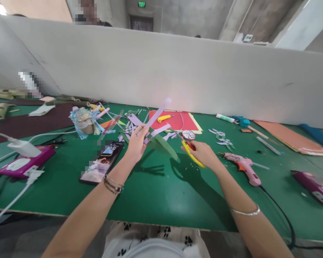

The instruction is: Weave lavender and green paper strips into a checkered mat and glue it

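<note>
My left hand is closed on several purple and green paper strips that fan out above the table. One purple strip sticks up toward the partition, and a green one droops to the right. My right hand grips a pair of scissors with yellow and red handles. Their blades point up and left, close to the end of a purple strip; whether they touch it I cannot tell. Behind the strips, a yellow utility knife lies on red paper.
A phone lies left of my left arm, near a purple power strip. A pink glue gun with a cord rests at right. Paper scraps, a bundle of paper flowers and a glue stick line the back.
</note>
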Motion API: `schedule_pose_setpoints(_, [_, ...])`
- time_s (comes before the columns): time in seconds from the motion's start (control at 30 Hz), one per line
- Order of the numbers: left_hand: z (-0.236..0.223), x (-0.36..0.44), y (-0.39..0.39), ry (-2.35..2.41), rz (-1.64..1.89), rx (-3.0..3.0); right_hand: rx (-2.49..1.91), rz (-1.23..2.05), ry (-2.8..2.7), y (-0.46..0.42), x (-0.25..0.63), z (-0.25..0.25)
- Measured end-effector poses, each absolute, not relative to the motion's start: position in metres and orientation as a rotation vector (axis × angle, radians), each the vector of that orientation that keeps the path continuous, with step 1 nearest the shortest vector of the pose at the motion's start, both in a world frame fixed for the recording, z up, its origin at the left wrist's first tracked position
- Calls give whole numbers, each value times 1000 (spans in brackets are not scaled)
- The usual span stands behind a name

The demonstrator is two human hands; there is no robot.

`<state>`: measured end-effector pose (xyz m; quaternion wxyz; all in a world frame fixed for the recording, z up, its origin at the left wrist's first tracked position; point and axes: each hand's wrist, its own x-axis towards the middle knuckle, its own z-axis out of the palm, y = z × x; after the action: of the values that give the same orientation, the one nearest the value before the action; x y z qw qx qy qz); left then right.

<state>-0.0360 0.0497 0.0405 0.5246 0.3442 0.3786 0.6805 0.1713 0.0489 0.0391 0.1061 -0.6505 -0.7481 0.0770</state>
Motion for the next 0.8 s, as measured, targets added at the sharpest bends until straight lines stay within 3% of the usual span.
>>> schedule_pose_setpoints(0.13, [43, -36, 47, 782, 1552, 771, -2050, 92, -2293, 51, 161, 33])
schedule_pose_setpoints(0.3, [41, -33, 45, 823, 1486, 759, -1788, 171, -2354, 54, 148, 35])
schedule_pose_setpoints(0.43, [37, -27, 43, 877, 1467, 820, -1151, 763, -2086, 48, 137, 47])
schedule_pose_setpoints(0.53, [34, -25, 41, 940, 1541, 970, -942, 1168, -1944, 40, 125, 50])
schedule_pose_setpoints(0.8, [27, -29, 43, 1121, 1709, 1187, -1152, 1260, -1831, 39, 114, 45])
